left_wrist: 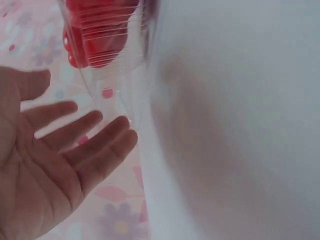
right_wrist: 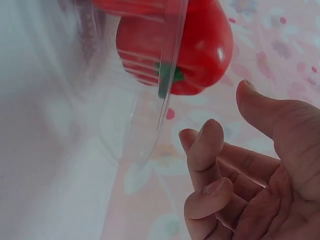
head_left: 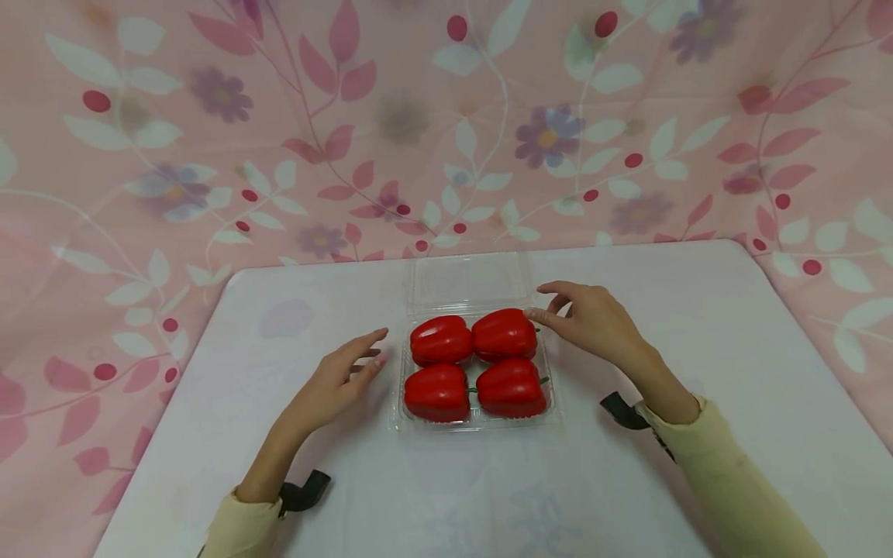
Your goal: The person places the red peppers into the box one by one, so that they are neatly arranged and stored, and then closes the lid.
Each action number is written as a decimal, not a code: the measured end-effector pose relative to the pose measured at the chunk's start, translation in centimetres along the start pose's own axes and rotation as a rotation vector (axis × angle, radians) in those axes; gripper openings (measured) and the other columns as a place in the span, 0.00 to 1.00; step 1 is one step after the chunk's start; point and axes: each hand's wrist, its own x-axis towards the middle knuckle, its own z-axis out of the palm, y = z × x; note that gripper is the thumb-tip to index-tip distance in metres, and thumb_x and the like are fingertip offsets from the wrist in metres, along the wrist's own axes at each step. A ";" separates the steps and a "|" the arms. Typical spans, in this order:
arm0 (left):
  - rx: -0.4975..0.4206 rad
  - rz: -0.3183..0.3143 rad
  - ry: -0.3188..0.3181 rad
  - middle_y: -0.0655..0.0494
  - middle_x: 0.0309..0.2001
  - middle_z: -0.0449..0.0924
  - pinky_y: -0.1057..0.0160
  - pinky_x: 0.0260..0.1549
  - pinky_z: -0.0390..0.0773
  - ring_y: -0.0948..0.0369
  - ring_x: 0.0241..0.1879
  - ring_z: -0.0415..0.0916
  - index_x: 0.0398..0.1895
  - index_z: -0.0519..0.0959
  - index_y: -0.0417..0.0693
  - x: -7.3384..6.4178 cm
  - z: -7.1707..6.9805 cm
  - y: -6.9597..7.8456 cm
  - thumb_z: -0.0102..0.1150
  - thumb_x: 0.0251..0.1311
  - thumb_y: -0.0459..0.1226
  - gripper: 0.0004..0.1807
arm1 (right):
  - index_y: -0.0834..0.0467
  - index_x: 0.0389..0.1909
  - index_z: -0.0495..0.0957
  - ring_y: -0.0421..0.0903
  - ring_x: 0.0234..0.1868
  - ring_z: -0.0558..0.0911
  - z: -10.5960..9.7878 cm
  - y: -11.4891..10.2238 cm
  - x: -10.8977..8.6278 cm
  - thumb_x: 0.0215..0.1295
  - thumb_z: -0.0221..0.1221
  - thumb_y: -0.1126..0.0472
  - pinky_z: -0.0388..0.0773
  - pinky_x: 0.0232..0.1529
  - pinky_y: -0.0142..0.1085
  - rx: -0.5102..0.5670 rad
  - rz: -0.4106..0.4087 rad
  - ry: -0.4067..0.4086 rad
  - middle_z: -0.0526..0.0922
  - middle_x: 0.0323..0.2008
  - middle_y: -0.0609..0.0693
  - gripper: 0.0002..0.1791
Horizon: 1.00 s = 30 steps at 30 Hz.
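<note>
Several red bell peppers [head_left: 437, 392] with green stems lie in two rows in a clear plastic clamshell box [head_left: 481, 422]. Its transparent lid [head_left: 470, 280] is folded back, away from the person. Left of the box hovers my left hand [head_left: 342, 380], fingers spread and holding nothing; in the left wrist view a gap separates it from the box wall. My right hand [head_left: 593, 318] is at the box's upper right, its thumb near the back right bell pepper [head_left: 505, 335]. In the right wrist view its fingers are loosely bent, with nothing between them.
The box stands on a table with a white cloth [head_left: 335, 480], near its far edge. Behind hangs a pink curtain [head_left: 405, 116] printed with leaves and flowers. Dark wrist-worn mounts [head_left: 305, 492] stick out by both cuffs.
</note>
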 end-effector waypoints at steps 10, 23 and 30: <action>-0.158 -0.119 0.167 0.46 0.60 0.77 0.53 0.40 0.84 0.49 0.50 0.81 0.67 0.72 0.48 3.8 -0.3 0.0 0.59 0.68 0.43 0.25 | 0.58 0.57 0.79 0.50 0.36 0.83 -0.2 1.5 1.6 0.64 0.64 0.46 0.81 0.37 0.45 0.058 0.013 0.033 0.85 0.36 0.52 0.27; -0.562 -0.333 0.260 0.39 0.57 0.78 0.52 0.41 0.83 0.43 0.50 0.80 0.68 0.68 0.38 8.2 0.5 -0.4 0.63 0.66 0.41 0.31 | 0.64 0.67 0.69 0.58 0.50 0.82 0.9 3.6 4.5 0.64 0.65 0.48 0.82 0.45 0.50 0.223 0.103 -0.052 0.81 0.52 0.62 0.36; -0.678 -0.422 0.279 0.40 0.56 0.79 0.57 0.41 0.83 0.49 0.49 0.82 0.68 0.69 0.38 9.6 1.1 -0.3 0.62 0.66 0.39 0.29 | 0.68 0.70 0.61 0.58 0.50 0.82 1.0 3.9 5.3 0.65 0.64 0.56 0.84 0.42 0.44 0.407 0.169 -0.130 0.76 0.58 0.67 0.38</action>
